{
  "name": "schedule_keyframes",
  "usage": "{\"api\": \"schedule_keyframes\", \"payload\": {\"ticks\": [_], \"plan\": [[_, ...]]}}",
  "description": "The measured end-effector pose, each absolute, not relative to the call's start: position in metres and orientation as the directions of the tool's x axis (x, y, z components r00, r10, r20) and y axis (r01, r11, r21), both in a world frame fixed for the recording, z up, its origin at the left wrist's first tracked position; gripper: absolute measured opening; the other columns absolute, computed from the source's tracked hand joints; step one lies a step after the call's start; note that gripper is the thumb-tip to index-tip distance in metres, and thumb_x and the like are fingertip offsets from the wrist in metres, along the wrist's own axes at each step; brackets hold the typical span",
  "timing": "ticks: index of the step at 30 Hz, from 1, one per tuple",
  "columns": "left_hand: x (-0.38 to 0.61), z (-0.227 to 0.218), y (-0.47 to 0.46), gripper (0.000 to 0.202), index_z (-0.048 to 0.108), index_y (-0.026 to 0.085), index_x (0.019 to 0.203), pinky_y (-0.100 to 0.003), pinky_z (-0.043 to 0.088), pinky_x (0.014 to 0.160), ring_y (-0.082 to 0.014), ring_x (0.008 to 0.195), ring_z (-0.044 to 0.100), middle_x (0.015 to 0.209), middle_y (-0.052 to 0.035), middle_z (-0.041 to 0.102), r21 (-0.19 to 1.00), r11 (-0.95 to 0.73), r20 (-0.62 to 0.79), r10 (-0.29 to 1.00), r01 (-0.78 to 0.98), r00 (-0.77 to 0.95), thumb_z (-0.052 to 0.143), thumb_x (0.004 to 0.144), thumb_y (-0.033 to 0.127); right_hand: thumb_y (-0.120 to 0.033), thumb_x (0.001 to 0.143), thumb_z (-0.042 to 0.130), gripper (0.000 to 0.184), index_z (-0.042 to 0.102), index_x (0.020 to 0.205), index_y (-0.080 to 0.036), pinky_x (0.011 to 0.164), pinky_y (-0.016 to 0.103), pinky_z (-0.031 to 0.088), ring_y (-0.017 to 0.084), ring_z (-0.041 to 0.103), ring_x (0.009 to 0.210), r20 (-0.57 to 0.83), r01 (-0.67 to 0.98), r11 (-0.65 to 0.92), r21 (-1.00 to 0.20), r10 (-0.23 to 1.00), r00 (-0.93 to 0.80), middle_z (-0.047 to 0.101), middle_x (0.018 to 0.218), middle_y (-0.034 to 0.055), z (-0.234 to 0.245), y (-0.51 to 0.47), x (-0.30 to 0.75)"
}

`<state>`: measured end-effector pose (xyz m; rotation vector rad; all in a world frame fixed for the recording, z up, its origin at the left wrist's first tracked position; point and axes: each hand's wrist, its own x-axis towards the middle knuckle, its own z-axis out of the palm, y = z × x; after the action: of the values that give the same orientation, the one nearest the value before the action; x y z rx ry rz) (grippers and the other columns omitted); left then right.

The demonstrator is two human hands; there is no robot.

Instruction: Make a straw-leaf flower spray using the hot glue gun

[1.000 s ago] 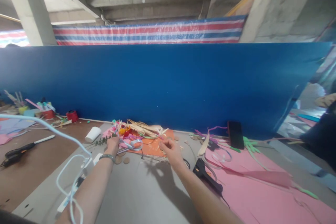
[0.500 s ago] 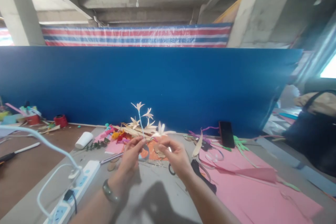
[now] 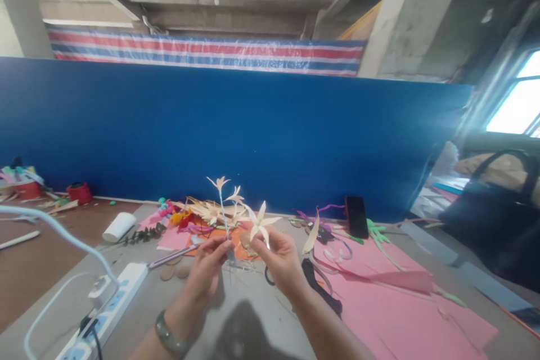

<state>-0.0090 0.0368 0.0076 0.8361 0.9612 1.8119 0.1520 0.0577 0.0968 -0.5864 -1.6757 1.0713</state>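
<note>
My left hand (image 3: 206,270) pinches the thin blue stem of a paper flower sprig (image 3: 221,191), held upright above the grey table; cream star-shaped blossoms sit along the stem. My right hand (image 3: 278,256) pinches a single cream paper flower (image 3: 261,222) beside the sprig. The two hands are close together, just in front of a pile of craft scraps (image 3: 198,214) on an orange sheet.
A white power strip (image 3: 113,304) with a plugged charger and cable lies at the left. A black glue gun (image 3: 320,287) and scissors lie on pink paper (image 3: 392,309) to the right. A phone (image 3: 355,216) leans on the blue partition (image 3: 253,135). A white cup (image 3: 118,226) lies on its side.
My hands lifted from the scrap pile, the left bringing up the flower sprig and the right a single flower. The view turned slightly to the right.
</note>
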Motion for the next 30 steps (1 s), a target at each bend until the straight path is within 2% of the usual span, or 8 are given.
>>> {"api": "schedule_keyframes", "payload": {"ticks": [3,6,12,17,20,23,26,30], "plan": [[-0.017,0.004,0.037,0.037,0.072,0.019,0.1,-0.026,0.049,0.059,-0.0156,0.062,0.064,0.071,-0.0014,0.071,0.896,-0.334,0.172,0.868,-0.292,-0.466,0.082,0.066,0.031,-0.034,0.08,0.066,0.019,0.063,0.069,-0.019,0.066,0.029,0.041,0.016,0.051,0.065,0.52,-0.14,0.503,-0.853,0.792,-0.32,0.059,0.069,0.0014,0.092,0.062,0.154],[-0.021,0.006,0.037,0.033,0.074,0.017,0.093,-0.025,0.049,0.062,-0.0154,0.066,0.065,0.073,-0.0026,0.073,0.905,-0.362,0.2,0.824,-0.222,-0.53,0.084,0.064,0.029,-0.033,0.081,0.066,0.018,0.065,0.073,-0.018,0.064,0.028,0.042,0.016,0.052,0.066,0.554,-0.162,0.532,-0.831,0.768,-0.321,0.061,0.07,0.0021,0.086,0.064,0.153],[-0.015,0.013,0.036,0.027,0.073,0.016,0.083,-0.023,0.048,0.06,-0.013,0.062,0.062,0.069,-0.0028,0.071,0.861,-0.316,0.102,0.875,-0.399,-0.474,0.084,0.064,0.031,-0.031,0.084,0.065,0.017,0.064,0.074,-0.018,0.06,0.025,0.04,0.013,0.049,0.061,0.591,-0.196,0.558,-0.807,0.769,-0.245,0.057,0.064,-0.0003,0.078,0.061,0.148],[-0.008,0.016,0.041,0.024,0.071,0.016,0.085,-0.025,0.049,0.072,-0.0133,0.071,0.063,0.075,-0.003,0.071,0.819,-0.342,0.145,0.9,-0.461,-0.411,0.082,0.069,0.028,-0.033,0.086,0.065,0.016,0.062,0.08,-0.018,0.059,0.023,0.04,0.012,0.049,0.063,0.563,-0.236,0.526,-0.817,0.816,-0.132,0.055,0.07,-0.0005,0.078,0.062,0.151],[-0.001,0.028,0.048,0.022,0.068,0.018,0.087,-0.028,0.049,0.078,-0.0145,0.076,0.064,0.079,-0.0025,0.071,0.787,-0.36,0.201,0.917,-0.501,-0.344,0.08,0.071,0.028,-0.034,0.085,0.066,0.018,0.059,0.079,-0.019,0.05,0.02,0.038,0.009,0.045,0.052,0.553,-0.286,0.516,-0.807,0.831,-0.059,0.053,0.062,-0.0031,0.082,0.066,0.153],[0.007,0.046,0.054,0.02,0.065,0.019,0.086,-0.023,0.047,0.068,-0.013,0.072,0.061,0.079,-0.0019,0.069,0.786,-0.395,0.297,0.916,-0.476,-0.271,0.076,0.076,0.031,-0.036,0.087,0.064,0.019,0.059,0.084,-0.019,0.044,0.02,0.039,0.008,0.045,0.041,0.552,-0.335,0.508,-0.793,0.833,-0.044,0.053,0.051,-0.0056,0.087,0.069,0.157],[0.015,0.058,0.056,0.021,0.063,0.019,0.085,-0.019,0.038,0.052,-0.0109,0.065,0.057,0.074,-0.0007,0.066,0.809,-0.388,0.298,0.918,-0.442,-0.261,0.075,0.077,0.034,-0.036,0.088,0.063,0.019,0.059,0.085,-0.018,0.05,0.022,0.046,0.01,0.055,0.046,0.555,-0.358,0.501,-0.788,0.83,-0.06,0.059,0.054,-0.0033,0.09,0.071,0.159],[0.022,0.057,0.055,0.026,0.061,0.018,0.082,-0.02,0.041,0.058,-0.0128,0.07,0.058,0.076,-0.0025,0.065,0.801,-0.351,0.257,0.933,-0.485,-0.25,0.079,0.072,0.034,-0.035,0.084,0.068,0.021,0.056,0.084,-0.019,0.055,0.021,0.048,0.009,0.057,0.052,0.485,-0.469,0.395,-0.79,0.871,-0.083,0.062,0.062,-0.0026,0.09,0.074,0.156]]}}
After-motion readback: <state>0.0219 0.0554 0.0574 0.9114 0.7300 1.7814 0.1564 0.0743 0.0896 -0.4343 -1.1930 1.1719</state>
